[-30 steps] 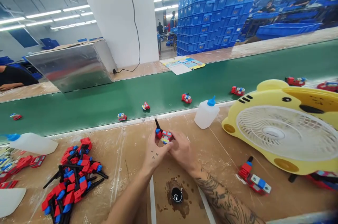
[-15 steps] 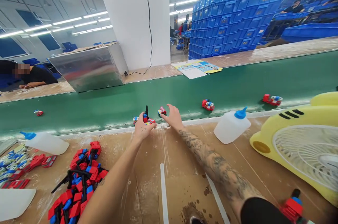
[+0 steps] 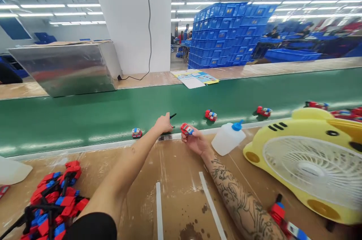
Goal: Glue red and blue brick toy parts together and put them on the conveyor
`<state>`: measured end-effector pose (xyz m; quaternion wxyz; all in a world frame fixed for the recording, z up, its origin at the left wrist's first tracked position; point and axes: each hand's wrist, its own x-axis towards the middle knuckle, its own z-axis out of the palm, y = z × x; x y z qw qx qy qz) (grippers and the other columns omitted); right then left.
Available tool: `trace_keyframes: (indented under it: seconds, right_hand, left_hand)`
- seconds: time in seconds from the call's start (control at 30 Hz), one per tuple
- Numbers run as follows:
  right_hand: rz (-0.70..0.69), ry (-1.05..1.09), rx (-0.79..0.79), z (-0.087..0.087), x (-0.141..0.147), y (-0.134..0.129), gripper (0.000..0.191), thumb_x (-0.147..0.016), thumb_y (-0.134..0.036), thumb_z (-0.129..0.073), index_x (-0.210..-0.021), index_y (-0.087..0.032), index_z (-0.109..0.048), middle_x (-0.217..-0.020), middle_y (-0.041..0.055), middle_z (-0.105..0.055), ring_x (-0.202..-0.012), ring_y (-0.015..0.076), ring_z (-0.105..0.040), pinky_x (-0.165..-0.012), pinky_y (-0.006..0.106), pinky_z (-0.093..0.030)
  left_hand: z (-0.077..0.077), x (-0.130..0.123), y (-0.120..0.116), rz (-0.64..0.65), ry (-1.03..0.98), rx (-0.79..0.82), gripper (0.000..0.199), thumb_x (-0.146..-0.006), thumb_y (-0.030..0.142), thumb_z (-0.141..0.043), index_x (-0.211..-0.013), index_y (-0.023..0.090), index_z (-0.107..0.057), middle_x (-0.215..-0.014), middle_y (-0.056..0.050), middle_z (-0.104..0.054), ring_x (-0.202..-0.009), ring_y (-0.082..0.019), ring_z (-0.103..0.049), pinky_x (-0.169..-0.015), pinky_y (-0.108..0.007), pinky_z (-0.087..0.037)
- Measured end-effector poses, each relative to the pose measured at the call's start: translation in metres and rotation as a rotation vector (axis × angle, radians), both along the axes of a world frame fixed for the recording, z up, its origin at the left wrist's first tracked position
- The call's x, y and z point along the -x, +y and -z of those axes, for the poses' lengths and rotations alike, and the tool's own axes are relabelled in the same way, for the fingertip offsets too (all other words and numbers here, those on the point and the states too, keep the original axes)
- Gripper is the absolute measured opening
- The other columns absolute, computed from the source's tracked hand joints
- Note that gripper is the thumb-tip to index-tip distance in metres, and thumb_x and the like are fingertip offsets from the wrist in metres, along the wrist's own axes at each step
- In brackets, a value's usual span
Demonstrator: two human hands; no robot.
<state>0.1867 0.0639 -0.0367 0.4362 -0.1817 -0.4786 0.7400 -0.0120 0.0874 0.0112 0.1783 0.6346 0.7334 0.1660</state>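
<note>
Over the near edge of the green belt [image 3: 113, 106], my left hand [image 3: 164, 123] is closed around a small red and black toy part [image 3: 173, 116], mostly hidden by the fingers. To its right, my right hand [image 3: 195, 141] holds a red, white and blue toy piece [image 3: 187, 129] between thumb and fingers, palm turned up. Left of my left hand, a small white and red toy piece [image 3: 137, 133] sits on the belt. Another red and white toy [image 3: 210, 115] lies on the belt beyond my right hand.
A pile of red, blue and black parts [image 3: 56, 202] lies at the lower left. A white bottle with a blue cap [image 3: 228, 139] and a yellow fan [image 3: 302, 164] stand at the right. Blue crates [image 3: 220, 36] are stacked behind the belt.
The view has turned right. My right hand has drawn back, turned palm up and taken hold of a toy piece. My left hand has moved right, leaving a white and red piece behind.
</note>
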Motion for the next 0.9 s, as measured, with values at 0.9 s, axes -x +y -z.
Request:
trace_keyframes:
  seconds: [0.9]
  right_hand:
    - [-0.203,0.132,0.413,0.022,-0.058,-0.098,0.033,-0.072,-0.04,-0.077,-0.101,-0.026,-0.075,-0.093,0.0026,-0.072,-0.069,0.0148,-0.06,-0.065,0.027,-0.054]
  left_hand:
    - [-0.043,0.126,-0.364,-0.06,0.416,0.329,0.049,-0.07,0.007,-0.056,-0.116,0.022,-0.063,-0.124,-0.014,-0.058,-0.103,-0.029,-0.064,-0.087,-0.038,-0.049]
